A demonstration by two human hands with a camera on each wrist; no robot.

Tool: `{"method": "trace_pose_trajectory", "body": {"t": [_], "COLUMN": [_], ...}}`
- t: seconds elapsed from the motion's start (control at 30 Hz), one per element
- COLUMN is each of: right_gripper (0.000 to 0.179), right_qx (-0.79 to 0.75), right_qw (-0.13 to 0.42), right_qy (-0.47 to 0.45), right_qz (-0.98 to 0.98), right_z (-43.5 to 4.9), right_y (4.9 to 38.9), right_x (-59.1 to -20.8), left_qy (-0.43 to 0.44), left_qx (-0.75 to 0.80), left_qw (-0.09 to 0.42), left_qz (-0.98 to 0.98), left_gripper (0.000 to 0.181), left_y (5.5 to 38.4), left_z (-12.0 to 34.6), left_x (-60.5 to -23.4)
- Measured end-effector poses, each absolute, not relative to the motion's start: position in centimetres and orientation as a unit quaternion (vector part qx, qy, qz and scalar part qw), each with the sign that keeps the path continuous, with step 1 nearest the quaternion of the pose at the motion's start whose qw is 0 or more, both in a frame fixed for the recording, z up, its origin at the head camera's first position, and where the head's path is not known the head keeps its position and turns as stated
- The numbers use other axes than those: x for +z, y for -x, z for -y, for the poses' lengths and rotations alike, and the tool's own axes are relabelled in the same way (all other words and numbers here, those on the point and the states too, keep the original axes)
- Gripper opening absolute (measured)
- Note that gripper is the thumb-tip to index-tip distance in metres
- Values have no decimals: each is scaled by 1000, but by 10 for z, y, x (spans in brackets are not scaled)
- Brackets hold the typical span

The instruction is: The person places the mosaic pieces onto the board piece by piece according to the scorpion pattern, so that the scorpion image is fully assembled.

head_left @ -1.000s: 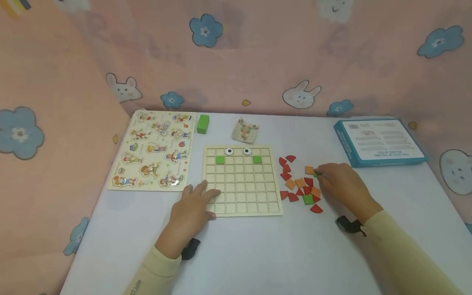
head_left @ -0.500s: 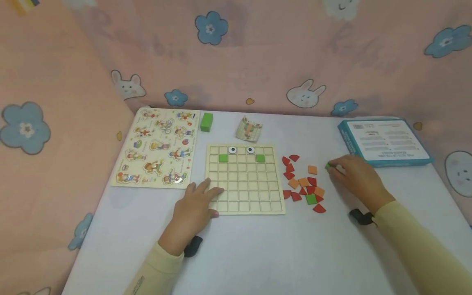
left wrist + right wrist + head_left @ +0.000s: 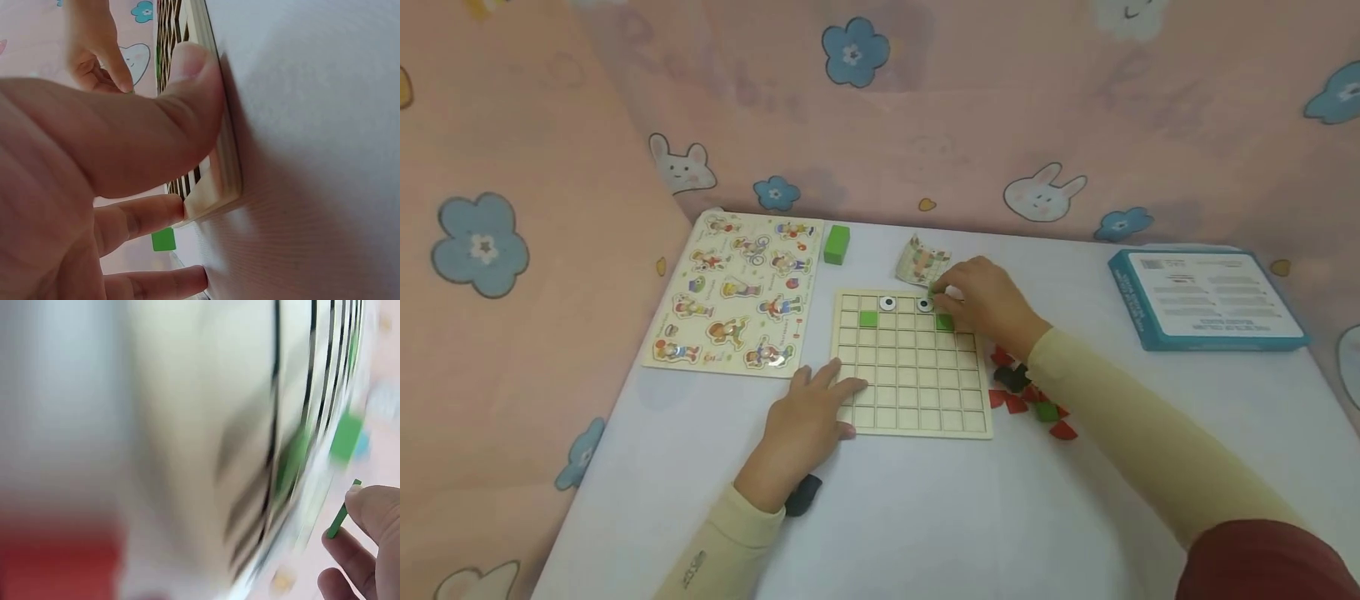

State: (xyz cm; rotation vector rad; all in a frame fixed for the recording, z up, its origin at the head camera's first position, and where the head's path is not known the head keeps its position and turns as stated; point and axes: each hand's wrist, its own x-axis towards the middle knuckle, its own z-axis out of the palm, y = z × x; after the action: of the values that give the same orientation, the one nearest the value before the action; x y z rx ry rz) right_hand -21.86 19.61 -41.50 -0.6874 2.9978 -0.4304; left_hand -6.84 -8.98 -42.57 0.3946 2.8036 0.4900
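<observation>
My left hand [image 3: 797, 437] lies on the near left corner of a pale wooden grid board [image 3: 910, 379]. Its fingers are spread, and the thumb [image 3: 190, 81] presses on the board's edge in the left wrist view. Over the board's far right part, my right hand [image 3: 988, 304] pinches a thin green square tile [image 3: 344, 514] between thumb and finger. Two round eye pieces, a left one [image 3: 888, 303] and a right one [image 3: 924, 305], sit in the far row. One green tile [image 3: 868, 319] and another green tile [image 3: 944, 322] lie in the row below.
Red quarter-round pieces [image 3: 1063, 431] and a green tile [image 3: 1046, 412] lie right of the board, partly under my right arm. Behind stand a green block [image 3: 837, 245] and a creased pattern card [image 3: 917, 260]. A picture puzzle [image 3: 733, 292] lies left, a blue-edged box [image 3: 1213, 298] right.
My right hand has lifted a green tile from the loose pieces and carried it left to the board's far right part. The left hand stays on the board.
</observation>
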Motion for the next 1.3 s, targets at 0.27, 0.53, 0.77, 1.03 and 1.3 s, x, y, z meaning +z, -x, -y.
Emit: {"method": "trace_pose_trajectory", "body": {"t": [0.27,0.53,0.77,1.03,1.3], "right_gripper": [15,23,29,31,36], "right_qx": [-107,-90,-74,-52,-86], "right_qw": [-3,1,5,-8,62], "right_qy": [334,336,309,312,264], "right_qz": [-937,-937,-948,-948,-959], "right_z": [-178,-186,-188,-193,-192], "right_y": [175,161,149,146,154], "right_x": [-424,-431,-432,-429,-416], "left_qy": [-141,-145,-144,-142,-142], "left_qx": [165,169,176,175,169], "left_qw": [126,119,116,120,120], "left_qz": [-968,-968,-967,-967,-968], "left_gripper": [66,66,66,66,66], "left_y": [67,65,64,64,66], "left_z": [89,89,89,88,89], "left_x": [-421,-422,-425,-424,-424]}}
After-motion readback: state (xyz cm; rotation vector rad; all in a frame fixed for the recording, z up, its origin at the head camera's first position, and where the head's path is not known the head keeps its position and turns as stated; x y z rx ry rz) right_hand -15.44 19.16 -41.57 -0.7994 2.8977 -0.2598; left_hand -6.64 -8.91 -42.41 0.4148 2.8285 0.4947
